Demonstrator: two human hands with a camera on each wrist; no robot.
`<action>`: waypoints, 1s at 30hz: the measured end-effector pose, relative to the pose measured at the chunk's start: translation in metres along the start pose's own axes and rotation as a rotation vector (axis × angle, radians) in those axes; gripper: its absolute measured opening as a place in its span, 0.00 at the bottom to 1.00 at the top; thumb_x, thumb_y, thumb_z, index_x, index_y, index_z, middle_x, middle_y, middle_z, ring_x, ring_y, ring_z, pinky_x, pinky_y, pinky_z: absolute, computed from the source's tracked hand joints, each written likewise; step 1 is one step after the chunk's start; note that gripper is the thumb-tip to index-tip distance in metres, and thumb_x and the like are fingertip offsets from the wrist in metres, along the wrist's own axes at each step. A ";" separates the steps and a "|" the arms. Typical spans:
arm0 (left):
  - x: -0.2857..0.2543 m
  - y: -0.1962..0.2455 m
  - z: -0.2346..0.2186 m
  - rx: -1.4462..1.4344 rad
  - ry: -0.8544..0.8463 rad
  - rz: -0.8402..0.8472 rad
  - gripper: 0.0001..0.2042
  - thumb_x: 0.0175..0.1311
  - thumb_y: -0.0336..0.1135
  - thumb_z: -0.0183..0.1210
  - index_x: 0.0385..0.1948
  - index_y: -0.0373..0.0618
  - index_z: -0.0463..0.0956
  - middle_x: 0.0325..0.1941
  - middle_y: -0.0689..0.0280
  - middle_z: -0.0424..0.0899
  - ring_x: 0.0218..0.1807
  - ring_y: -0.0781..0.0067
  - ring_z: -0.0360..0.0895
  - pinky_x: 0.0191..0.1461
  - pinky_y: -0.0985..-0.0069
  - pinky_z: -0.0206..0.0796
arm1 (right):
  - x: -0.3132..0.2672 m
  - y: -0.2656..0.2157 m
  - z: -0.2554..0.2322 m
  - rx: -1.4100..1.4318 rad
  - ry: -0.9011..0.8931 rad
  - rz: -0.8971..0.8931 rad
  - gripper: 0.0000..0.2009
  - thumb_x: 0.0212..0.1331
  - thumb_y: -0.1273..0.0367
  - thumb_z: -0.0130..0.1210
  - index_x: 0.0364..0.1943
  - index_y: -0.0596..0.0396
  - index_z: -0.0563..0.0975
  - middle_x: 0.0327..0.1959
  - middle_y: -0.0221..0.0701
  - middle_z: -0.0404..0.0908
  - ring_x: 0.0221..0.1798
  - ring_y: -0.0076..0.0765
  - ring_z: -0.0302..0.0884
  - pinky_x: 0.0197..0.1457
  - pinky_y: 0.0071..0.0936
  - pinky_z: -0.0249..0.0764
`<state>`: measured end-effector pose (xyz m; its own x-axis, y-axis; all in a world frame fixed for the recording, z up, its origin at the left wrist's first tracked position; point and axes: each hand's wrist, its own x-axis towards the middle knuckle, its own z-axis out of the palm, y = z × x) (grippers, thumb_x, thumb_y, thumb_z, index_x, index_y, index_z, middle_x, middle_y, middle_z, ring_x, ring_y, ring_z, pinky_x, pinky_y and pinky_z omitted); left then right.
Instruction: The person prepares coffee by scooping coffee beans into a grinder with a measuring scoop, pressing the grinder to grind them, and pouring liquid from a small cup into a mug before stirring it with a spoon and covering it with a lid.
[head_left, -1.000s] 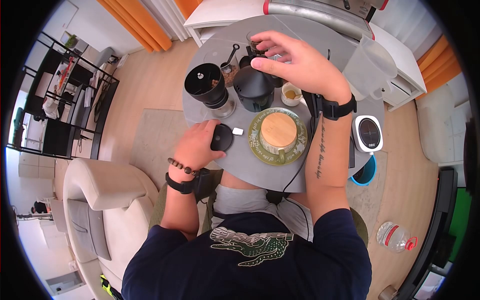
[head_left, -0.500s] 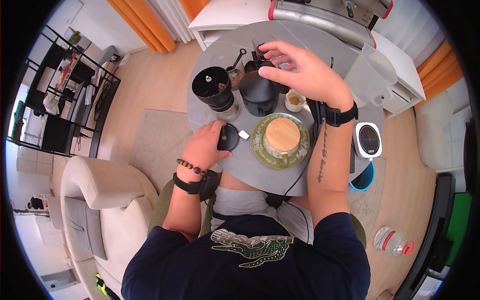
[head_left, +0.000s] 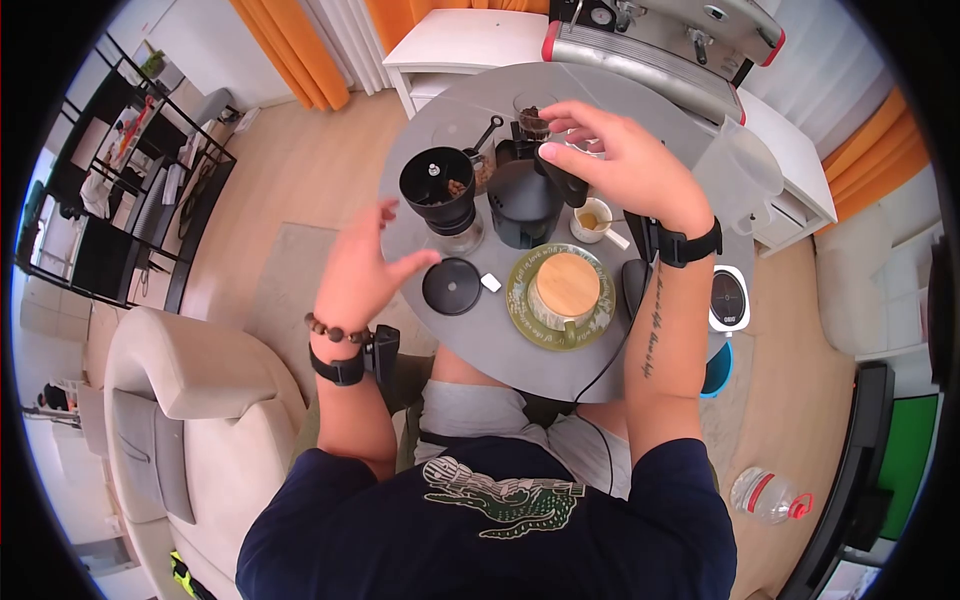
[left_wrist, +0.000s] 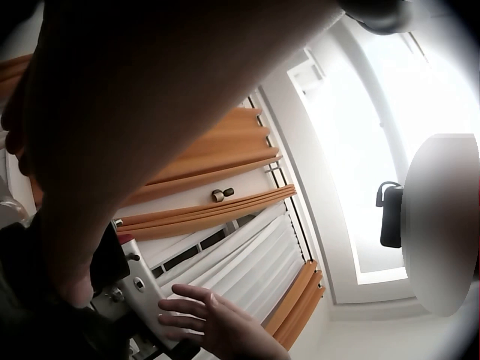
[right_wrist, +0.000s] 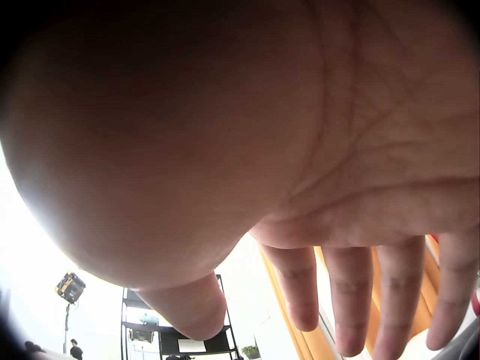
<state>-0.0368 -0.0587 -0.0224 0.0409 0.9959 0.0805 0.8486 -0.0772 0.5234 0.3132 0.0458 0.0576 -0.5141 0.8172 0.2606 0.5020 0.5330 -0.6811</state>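
Note:
My left hand (head_left: 365, 262), fingers spread and holding nothing, is raised at the table's left edge. Beside it a black round lid (head_left: 452, 287) lies on the table next to a small white piece (head_left: 490, 283). Behind the lid stands a manual coffee grinder (head_left: 440, 190) with brown beans in its black hopper. My right hand (head_left: 630, 165) hovers with extended fingers over the handle side of a black lidded pot (head_left: 525, 205); the right wrist view shows its bare palm (right_wrist: 375, 180). In front of the pot, a cup with a wooden lid (head_left: 568, 283) sits on a green plate (head_left: 520, 318).
A small white cup (head_left: 591, 220) stands right of the pot. Farther back are a bean jar with a black scoop (head_left: 487, 135) and a glass with dark contents (head_left: 533, 118). At the right are a clear jug (head_left: 740, 170) and a white round-dial device (head_left: 729, 298). A cable crosses the table's front.
My left hand has come off the black lid and moved left, up from the table. The right hand keeps its pose by the pot. The head view has tilted slightly.

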 end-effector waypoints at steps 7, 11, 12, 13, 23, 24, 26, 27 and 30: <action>0.054 -0.001 0.031 -0.485 0.283 0.258 0.57 0.55 0.50 0.89 0.83 0.39 0.62 0.71 0.47 0.86 0.75 0.55 0.83 0.79 0.56 0.75 | 0.066 -0.021 -0.008 -0.244 -0.133 -0.041 0.22 0.81 0.57 0.63 0.67 0.57 0.82 0.58 0.41 0.92 0.58 0.42 0.91 0.64 0.40 0.85; 0.055 0.015 0.031 -0.613 0.142 0.152 0.56 0.57 0.47 0.89 0.83 0.38 0.61 0.71 0.49 0.86 0.72 0.56 0.86 0.76 0.60 0.77 | 0.122 -0.016 -0.002 -0.454 -0.237 -0.041 0.22 0.77 0.53 0.63 0.60 0.57 0.87 0.52 0.43 0.94 0.54 0.48 0.92 0.60 0.42 0.86; 0.054 0.017 0.032 -0.610 0.137 0.158 0.56 0.57 0.47 0.89 0.83 0.38 0.61 0.71 0.49 0.86 0.72 0.56 0.86 0.76 0.60 0.77 | 0.134 -0.014 0.001 -0.522 -0.281 -0.007 0.22 0.75 0.52 0.64 0.56 0.56 0.89 0.48 0.43 0.95 0.52 0.50 0.93 0.60 0.44 0.86; 0.053 0.019 0.032 -0.597 0.146 0.134 0.53 0.59 0.45 0.87 0.83 0.39 0.62 0.72 0.51 0.86 0.71 0.59 0.86 0.76 0.61 0.78 | 0.146 -0.005 0.005 -0.548 -0.293 -0.009 0.21 0.74 0.52 0.64 0.53 0.57 0.90 0.46 0.44 0.95 0.51 0.50 0.93 0.60 0.44 0.86; 0.060 0.010 0.042 -0.658 0.151 0.129 0.48 0.59 0.42 0.87 0.77 0.38 0.66 0.65 0.53 0.89 0.64 0.63 0.89 0.70 0.64 0.81 | 0.168 0.015 0.065 -0.750 -0.442 0.276 0.21 0.72 0.53 0.68 0.41 0.63 0.90 0.33 0.39 0.93 0.35 0.44 0.92 0.43 0.47 0.86; 0.060 0.012 0.042 -0.655 0.142 0.134 0.48 0.59 0.42 0.87 0.77 0.38 0.66 0.65 0.53 0.89 0.64 0.63 0.89 0.70 0.64 0.81 | 0.172 0.021 0.069 -0.731 -0.433 0.267 0.20 0.70 0.55 0.70 0.42 0.64 0.90 0.37 0.42 0.94 0.39 0.48 0.94 0.46 0.49 0.87; 0.060 0.014 0.043 -0.696 0.160 0.148 0.46 0.59 0.40 0.87 0.76 0.39 0.67 0.64 0.56 0.90 0.63 0.65 0.89 0.69 0.66 0.81 | 0.178 0.035 0.078 -0.707 -0.421 0.263 0.19 0.69 0.57 0.72 0.43 0.65 0.91 0.41 0.45 0.95 0.43 0.52 0.96 0.49 0.50 0.88; 0.059 0.014 0.043 -0.692 0.153 0.151 0.46 0.59 0.40 0.87 0.76 0.39 0.67 0.64 0.56 0.90 0.63 0.65 0.89 0.69 0.66 0.81 | 0.178 0.034 0.081 -0.708 -0.381 0.235 0.18 0.67 0.60 0.73 0.45 0.65 0.91 0.45 0.48 0.95 0.48 0.55 0.96 0.53 0.51 0.88; 0.060 0.015 0.043 -0.716 0.137 0.158 0.45 0.60 0.39 0.87 0.75 0.40 0.67 0.64 0.57 0.89 0.63 0.67 0.88 0.69 0.66 0.81 | 0.177 0.028 0.084 -0.700 -0.357 0.251 0.15 0.63 0.69 0.73 0.50 0.66 0.91 0.51 0.53 0.94 0.57 0.58 0.94 0.60 0.51 0.89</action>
<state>0.0011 0.0022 -0.0461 0.0284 0.9592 0.2812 0.2853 -0.2774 0.9174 0.1774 0.1869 0.0271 -0.4600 0.8740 -0.1563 0.8879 0.4539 -0.0750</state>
